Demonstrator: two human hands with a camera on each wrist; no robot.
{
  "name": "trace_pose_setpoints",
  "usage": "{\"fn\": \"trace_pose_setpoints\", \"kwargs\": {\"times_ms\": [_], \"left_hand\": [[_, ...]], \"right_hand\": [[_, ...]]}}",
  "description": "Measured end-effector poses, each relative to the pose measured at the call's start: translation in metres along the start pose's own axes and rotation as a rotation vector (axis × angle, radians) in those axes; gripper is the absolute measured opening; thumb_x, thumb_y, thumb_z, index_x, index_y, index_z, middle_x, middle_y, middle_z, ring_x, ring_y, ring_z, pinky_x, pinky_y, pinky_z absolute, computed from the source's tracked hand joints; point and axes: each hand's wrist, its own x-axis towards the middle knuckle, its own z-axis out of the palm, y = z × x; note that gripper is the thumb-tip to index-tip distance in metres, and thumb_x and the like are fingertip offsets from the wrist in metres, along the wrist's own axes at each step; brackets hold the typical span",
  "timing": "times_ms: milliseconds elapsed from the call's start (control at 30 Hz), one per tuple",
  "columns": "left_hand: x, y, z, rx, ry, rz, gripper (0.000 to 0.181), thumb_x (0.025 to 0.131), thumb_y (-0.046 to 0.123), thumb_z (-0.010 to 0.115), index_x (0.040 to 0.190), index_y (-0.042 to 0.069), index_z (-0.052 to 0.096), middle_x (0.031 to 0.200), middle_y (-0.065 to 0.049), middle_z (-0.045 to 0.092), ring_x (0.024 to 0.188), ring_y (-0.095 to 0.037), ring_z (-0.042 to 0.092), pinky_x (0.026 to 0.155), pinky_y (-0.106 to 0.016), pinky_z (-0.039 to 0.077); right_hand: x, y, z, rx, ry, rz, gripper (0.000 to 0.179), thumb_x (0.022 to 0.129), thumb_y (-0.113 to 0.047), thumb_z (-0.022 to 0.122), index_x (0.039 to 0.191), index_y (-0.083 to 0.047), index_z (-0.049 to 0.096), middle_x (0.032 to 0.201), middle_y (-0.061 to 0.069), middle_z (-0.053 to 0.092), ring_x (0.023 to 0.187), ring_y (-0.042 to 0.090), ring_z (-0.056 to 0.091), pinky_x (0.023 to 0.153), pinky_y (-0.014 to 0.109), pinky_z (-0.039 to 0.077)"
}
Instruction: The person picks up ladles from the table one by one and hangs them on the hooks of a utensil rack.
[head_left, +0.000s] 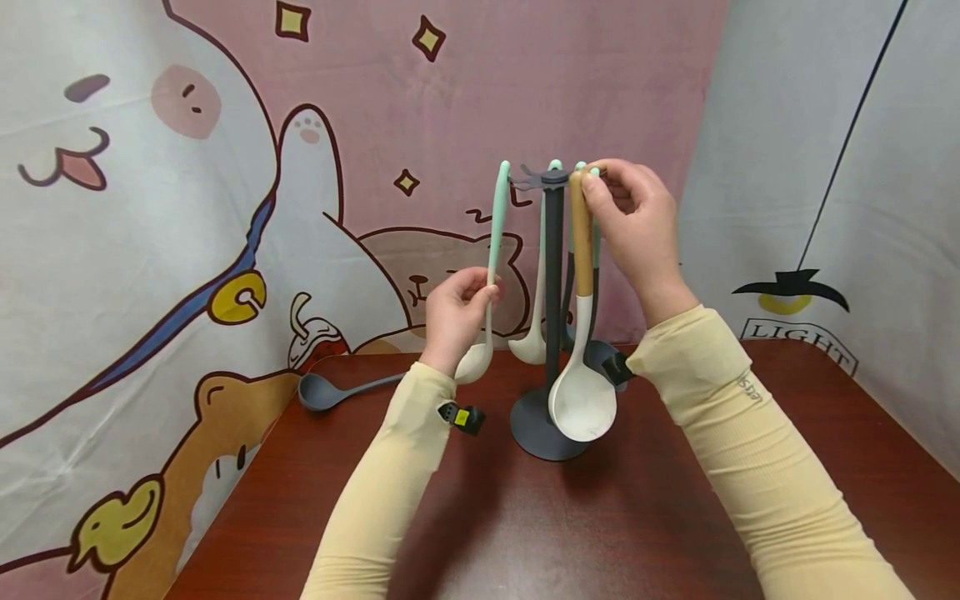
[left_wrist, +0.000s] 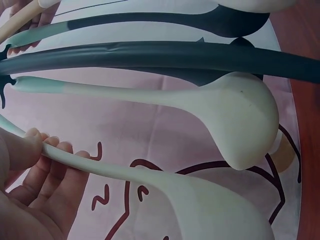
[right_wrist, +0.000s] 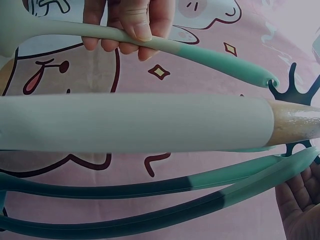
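My left hand (head_left: pixel 456 315) pinches the white neck of a mint-handled ladle (head_left: pixel 498 218), between thumb and fingers. In the right wrist view the tip of that mint handle (right_wrist: pixel 227 64) meets a hook of the dark grey utensil stand (right_wrist: pixel 295 92). My right hand (head_left: pixel 639 218) pinches the top of a wooden-handled white ladle (head_left: pixel 583 408) at the right side of the stand, its bowl hanging low in front of the pole. Part of the right fingers is hidden behind the handles.
Another white ladle (left_wrist: pixel 240 120) with a mint handle hangs at the back of the stand. Dark grey utensils (right_wrist: pixel 205 212) with mint handles hang at its right. A grey ladle (head_left: pixel 321 393) lies on the red-brown table (head_left: pixel 510 542) at the left. A printed cloth (head_left: pixel 585 75) stands behind.
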Motion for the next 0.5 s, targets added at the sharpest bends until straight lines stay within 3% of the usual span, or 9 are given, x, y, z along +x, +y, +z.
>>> {"fn": "trace_pose_setpoints", "kwargs": {"times_ms": [233,500], "left_hand": [[-0.0014,0.0009,0.0033,-0.015,0.001,0.000,0.009,0.091,0.003,0.071,0.099,0.002,0.074,0.080,-0.008,0.069,0.074,-0.024,0.067,0.066,-0.030,0.055],[-0.0039,-0.0017,0.0085,0.000,-0.001,0.021,0.008,0.090,0.003,0.071,0.098,0.003,0.074,0.079,-0.007,0.069,0.071,-0.018,0.065,0.064,-0.028,0.053]], "right_hand": [[0.0001,-0.0004,-0.0002,0.001,0.002,-0.001,0.035,0.095,-0.031,0.061,0.115,-0.005,0.071,0.104,-0.002,0.058,0.092,0.012,0.059,0.080,0.022,0.048],[0.0006,0.0006,0.0002,0.008,0.002,-0.007,0.034,0.095,-0.031,0.062,0.115,-0.005,0.071,0.105,-0.001,0.059,0.092,0.012,0.059,0.080,0.022,0.048]]}}
